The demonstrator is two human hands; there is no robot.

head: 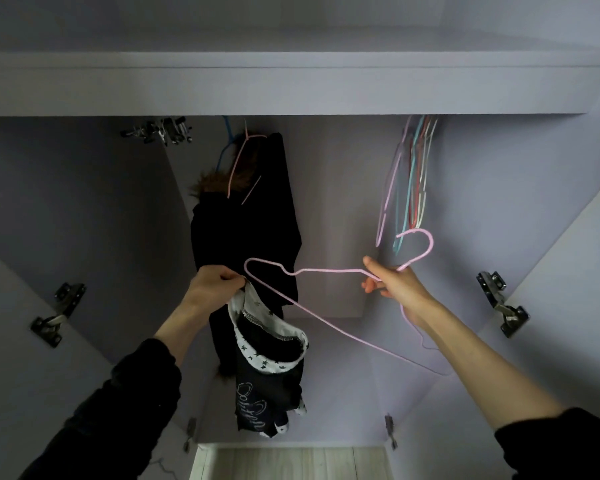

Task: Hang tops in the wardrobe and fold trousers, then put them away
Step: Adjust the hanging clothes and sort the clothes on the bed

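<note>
Step in hand: threading the thin pink wire hanger into the dark navy top with white star-print lining — garment not yet on the hanger.
Left hand: fingers curled, pinching the top at its neckline edge; the top hangs straight down from that pinch, in front of the open wardrobe, low centre.
Right hand: fingers wrapped round the hanger's neck just under the hook; hook points up and right, far shoulder tip sits just beside the left hand's pinch.
Doing it well: I judge the near shoulder tip should enter the neck opening first, so the left hand needs to hold the collar spread rather than bunched; tilt the hanger so one arm slips in, then level it.
Risk: the wire tip may catch the lining seam.
Wardrobe edges: pale lilac top shelf runs overhead; rail itself hidden behind its front edge.
Open room: a clear stretch between the hanging black fur-trimmed coat at centre and the bundle of empty coloured wire hangers toward the right wall — likely the slot.
Doors: both swung wide, metal hinges on their inner faces, well apart from the hands.
</note>
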